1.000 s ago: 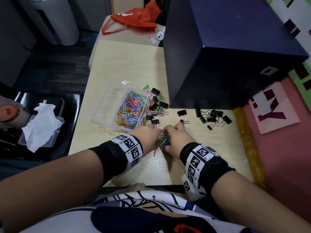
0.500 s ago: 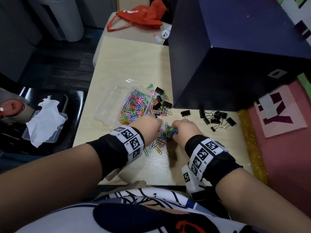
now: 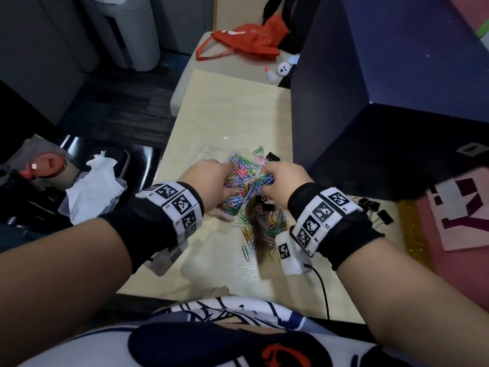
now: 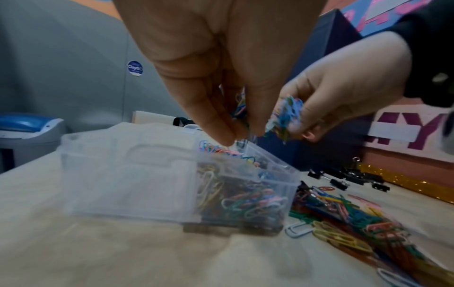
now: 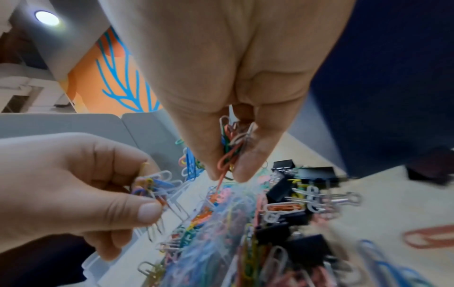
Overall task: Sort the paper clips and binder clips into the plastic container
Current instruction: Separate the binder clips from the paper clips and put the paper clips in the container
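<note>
– Both hands have lifted: left hand (image 3: 209,181) and right hand (image 3: 281,181) each pinch paper clips (image 5: 230,149) above the container (image 4: 127,174).
– Ready to drop; binder clips (image 3: 375,210) wait right of them.

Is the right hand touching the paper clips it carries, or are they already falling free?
Touching. The right wrist view shows the right hand pinching a bunch of paper clips between its fingertips.
</note>
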Action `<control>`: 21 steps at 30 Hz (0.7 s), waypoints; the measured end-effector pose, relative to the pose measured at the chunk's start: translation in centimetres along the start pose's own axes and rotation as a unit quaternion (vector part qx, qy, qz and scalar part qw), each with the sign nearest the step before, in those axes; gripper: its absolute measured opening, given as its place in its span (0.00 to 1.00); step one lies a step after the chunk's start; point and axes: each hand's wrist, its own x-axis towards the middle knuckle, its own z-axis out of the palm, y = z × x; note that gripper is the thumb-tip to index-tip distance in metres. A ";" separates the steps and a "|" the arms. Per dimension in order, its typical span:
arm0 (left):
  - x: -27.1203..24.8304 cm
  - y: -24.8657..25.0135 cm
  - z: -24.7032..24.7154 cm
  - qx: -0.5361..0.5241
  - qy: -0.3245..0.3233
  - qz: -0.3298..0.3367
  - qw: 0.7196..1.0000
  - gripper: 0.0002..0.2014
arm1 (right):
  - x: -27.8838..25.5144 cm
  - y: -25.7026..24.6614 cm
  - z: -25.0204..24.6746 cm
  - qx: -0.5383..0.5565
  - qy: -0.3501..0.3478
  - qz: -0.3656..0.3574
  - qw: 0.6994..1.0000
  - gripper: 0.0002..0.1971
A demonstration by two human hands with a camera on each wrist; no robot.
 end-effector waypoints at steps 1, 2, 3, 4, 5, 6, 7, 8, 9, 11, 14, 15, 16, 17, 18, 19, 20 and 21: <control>0.0 -0.3 0.1 -0.014 -0.004 -0.009 1.000 0.19 | 0.7 -0.6 0.0 0.008 0.007 -0.007 1.000 0.17; 0.0 -0.4 0.2 -0.029 -0.006 -0.015 0.999 0.19 | 1.3 -1.2 0.2 0.017 0.013 -0.013 1.000 0.17; 0.0 -0.6 0.3 -0.041 -0.007 -0.019 0.999 0.20 | 1.8 -1.6 0.3 0.028 0.013 -0.017 0.999 0.19; 0.0 -0.7 0.3 -0.049 -0.006 -0.022 0.999 0.21 | 2.2 -1.9 0.5 0.037 0.007 -0.017 0.999 0.21; 0.0 -0.8 0.3 -0.054 -0.006 -0.024 0.998 0.22 | 2.5 -2.0 0.6 0.041 0.000 -0.015 0.999 0.24; 0.0 -0.9 0.3 -0.056 -0.005 -0.025 0.998 0.23 | 2.6 -2.0 0.7 0.039 -0.004 -0.014 0.999 0.26; 0.0 -1.0 0.3 -0.053 -0.005 -0.023 0.998 0.22 | 2.6 -1.7 0.6 0.036 -0.002 -0.012 0.999 0.27; 0.1 -1.0 0.2 -0.048 -0.004 -0.019 0.999 0.21 | 2.6 -1.3 0.4 0.033 0.005 -0.008 0.999 0.26; 0.1 -1.0 0.2 -0.043 -0.006 -0.013 0.999 0.19 | 2.4 -0.7 0.3 0.031 0.015 -0.002 0.999 0.23; 0.0 -0.5 0.1 -0.037 -0.019 0.009 0.999 0.15 | 1.9 0.8 0.1 0.011 0.021 0.026 0.999 0.15; -0.3 1.3 0.6 -0.017 -0.068 0.069 0.995 0.13 | 0.7 3.1 0.8 -0.058 -0.061 0.088 0.993 0.12; -0.6 2.0 1.0 -0.006 -0.085 0.092 0.992 0.12 | 0.3 3.7 1.3 -0.085 -0.090 0.101 0.987 0.14; -0.8 2.6 1.5 0.006 -0.102 0.114 0.988 0.12 | -0.1 4.2 1.9 -0.106 -0.106 0.107 0.983 0.15; -1.0 3.2 2.1 0.019 -0.119 0.132 0.984 0.13 | -0.5 4.6 2.5 -0.105 -0.109 0.107 0.983 0.18; -1.3 3.8 2.6 0.035 -0.135 0.148 0.979 0.13 | -0.9 4.9 3.1 -0.090 -0.109 0.107 0.984 0.22; -1.6 4.3 3.1 0.055 -0.150 0.160 0.974 0.14 | -1.4 5.1 3.7 -0.077 -0.107 0.098 0.986 0.26; -1.8 4.8 3.5 0.078 -0.164 0.168 0.969 0.16 | -1.9 5.1 4.2 -0.067 -0.105 0.086 0.988 0.28; -2.0 5.2 3.8 0.104 -0.181 0.170 0.963 0.18 | -2.3 5.2 4.7 -0.062 -0.104 0.075 0.990 0.29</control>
